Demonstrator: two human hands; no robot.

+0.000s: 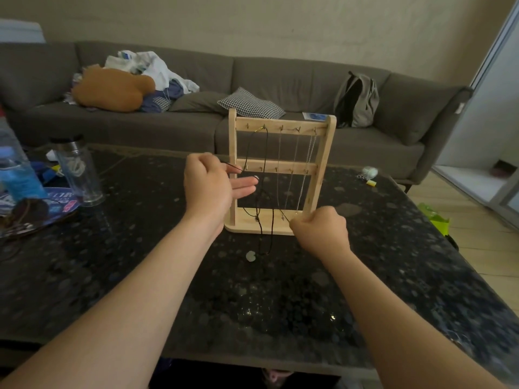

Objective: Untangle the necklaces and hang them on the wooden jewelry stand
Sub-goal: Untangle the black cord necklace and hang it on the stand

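Note:
The wooden jewelry stand (282,166) stands upright on the dark table (168,276). Thin silver chains (300,164) hang from hooks on the right part of its top bar. A black cord necklace (266,192) hangs from a hook further left and trails down past the base to a pale round pendant (250,256) lying on the table. My left hand (209,186), left of the stand, pinches a black cord end at the middle bar. My right hand (320,230), at the base's right corner, is closed on a thin chain.
A clear bottle (75,169), a blue bottle (16,175) and a blue plate (53,203) with clutter sit at the table's left. Small items (369,175) lie at the back right. A grey sofa (252,88) with cushions, clothes and a backpack is behind.

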